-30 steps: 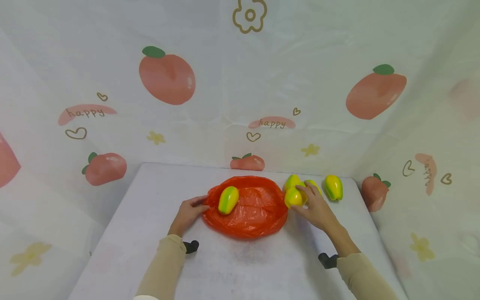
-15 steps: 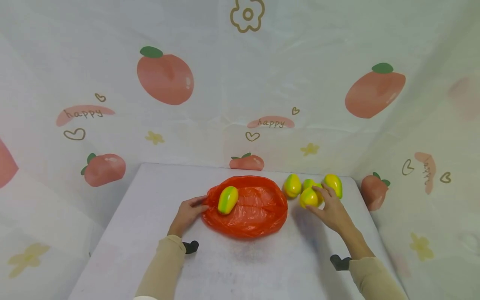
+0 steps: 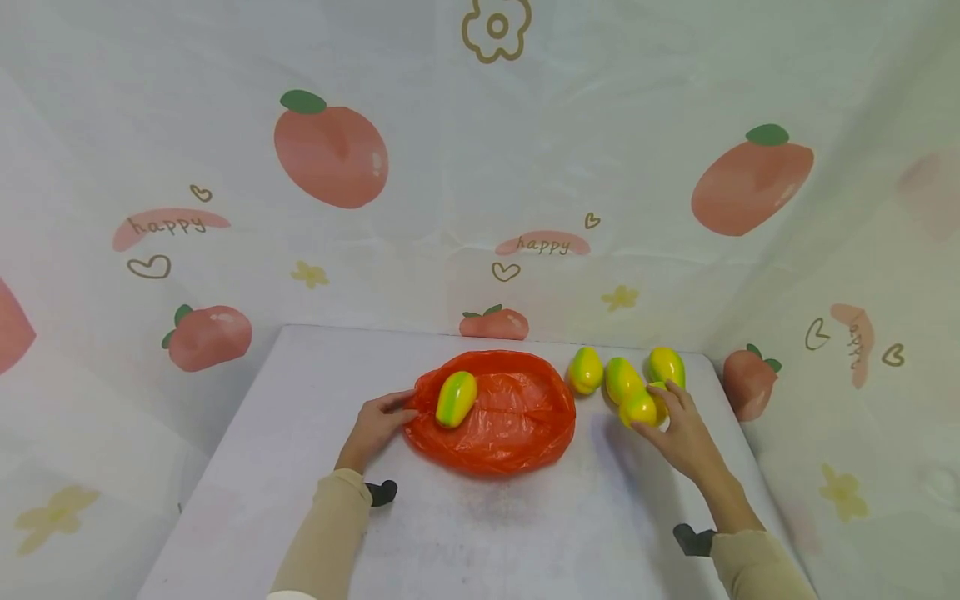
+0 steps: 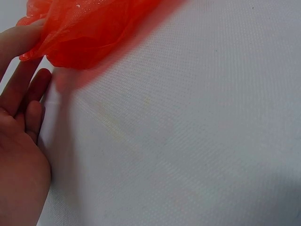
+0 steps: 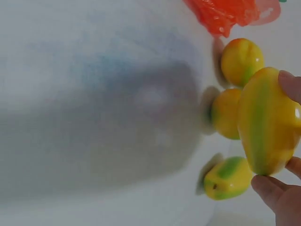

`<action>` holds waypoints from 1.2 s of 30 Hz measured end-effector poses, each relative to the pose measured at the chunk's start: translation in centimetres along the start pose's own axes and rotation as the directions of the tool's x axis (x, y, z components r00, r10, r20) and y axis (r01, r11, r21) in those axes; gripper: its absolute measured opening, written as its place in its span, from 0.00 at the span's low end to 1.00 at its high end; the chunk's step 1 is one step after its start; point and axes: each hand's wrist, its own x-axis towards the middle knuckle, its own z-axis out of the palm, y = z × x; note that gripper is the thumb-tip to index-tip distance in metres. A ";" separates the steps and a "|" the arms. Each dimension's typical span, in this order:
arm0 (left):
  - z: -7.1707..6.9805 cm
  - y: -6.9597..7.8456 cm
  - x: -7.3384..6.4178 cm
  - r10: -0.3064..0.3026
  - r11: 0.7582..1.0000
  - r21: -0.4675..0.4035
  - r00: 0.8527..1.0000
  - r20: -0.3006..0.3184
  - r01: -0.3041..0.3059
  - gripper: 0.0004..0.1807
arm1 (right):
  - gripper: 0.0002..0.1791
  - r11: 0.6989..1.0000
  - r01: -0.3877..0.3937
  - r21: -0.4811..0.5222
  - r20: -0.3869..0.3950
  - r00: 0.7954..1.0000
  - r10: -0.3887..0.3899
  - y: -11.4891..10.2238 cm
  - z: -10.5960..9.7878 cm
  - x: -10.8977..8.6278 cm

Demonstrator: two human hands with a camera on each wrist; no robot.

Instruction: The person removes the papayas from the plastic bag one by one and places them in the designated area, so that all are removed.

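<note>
Right hand [image 3: 686, 433]: I see fingers gripping a glossy yellow-green papaya-shaped fruit [image 3: 636, 410], right of the crinkled red plastic bag [image 3: 517, 442], near three similar fruits [image 3: 621, 379]. Left hand [image 3: 375, 427]: fingers pinch the bag's left edge; fifth fruit [image 3: 457, 400] atop it.

The held fruit [image 3: 637, 409] is glossy, oblong and tapering, yellow with a broad green stripe; digits of the right grip [image 3: 686, 437] clasp it from opposite sides. The bag [image 3: 517, 425] is thin, shiny red plastic, crinkled and spread into an oval with a raised rim; the left grip [image 3: 378, 427] pinches its edge. The bagged fruit [image 3: 457, 400], yellow and green, lies aslant on the bag near the left grip. Three loose fruits, likewise coloured, lie beyond the right grip: one [image 3: 667, 367] just past its fingertips, two leftward of it.
</note>
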 end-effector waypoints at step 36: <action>0.4 0.0 -0.1 -0.016 1.000 0.001 0.999 -0.029 0.016 0.25 | 0.42 0.986 -0.166 0.035 0.137 0.978 0.159 3.1 3.0 -0.4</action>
